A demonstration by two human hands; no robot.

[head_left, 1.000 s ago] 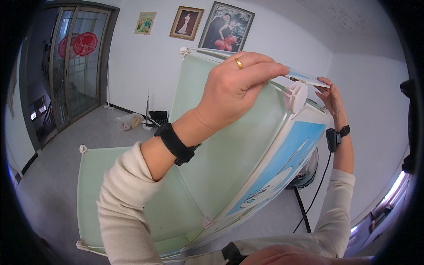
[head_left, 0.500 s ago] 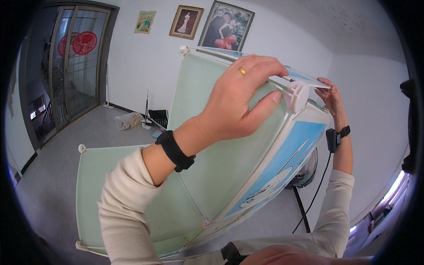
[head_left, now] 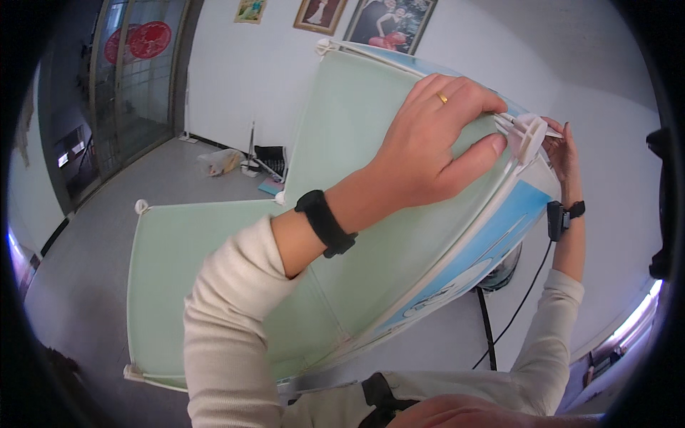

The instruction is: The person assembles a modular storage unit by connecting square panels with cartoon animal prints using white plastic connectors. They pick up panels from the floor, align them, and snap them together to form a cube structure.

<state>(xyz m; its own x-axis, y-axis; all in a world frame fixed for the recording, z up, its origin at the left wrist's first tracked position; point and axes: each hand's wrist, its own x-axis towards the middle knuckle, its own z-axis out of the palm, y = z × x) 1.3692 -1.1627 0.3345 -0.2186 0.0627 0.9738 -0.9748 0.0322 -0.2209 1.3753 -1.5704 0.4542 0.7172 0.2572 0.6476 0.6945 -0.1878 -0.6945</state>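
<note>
A storage cabinet of pale green plastic panels (head_left: 342, 121) stands tilted before me, its panels joined by white corner connectors. My left hand (head_left: 428, 143) is closed around the upper right edge of the tall panel, thumb and fingertips beside a white connector (head_left: 528, 138). Behind that connector, my right hand (head_left: 562, 155) pinches the edge of a thin panel; the connector partly hides its fingers. A blue-and-white printed panel (head_left: 485, 246) forms the near right side. Another blue panel (head_left: 389, 54) runs along the top. At lower left, a second green section (head_left: 193, 278) extends.
On the floor beyond lie a plastic bag (head_left: 220, 162) and a black-and-white item (head_left: 271, 160). A glass sliding door (head_left: 143, 78) is at far left, and framed pictures (head_left: 389, 25) hang on the wall. A black cable (head_left: 524, 299) hangs from my right wrist device.
Both hands and the cabinet's upper corner have shifted right in view. The connector has turned and shows its inner side more. Both hands keep their hold.
</note>
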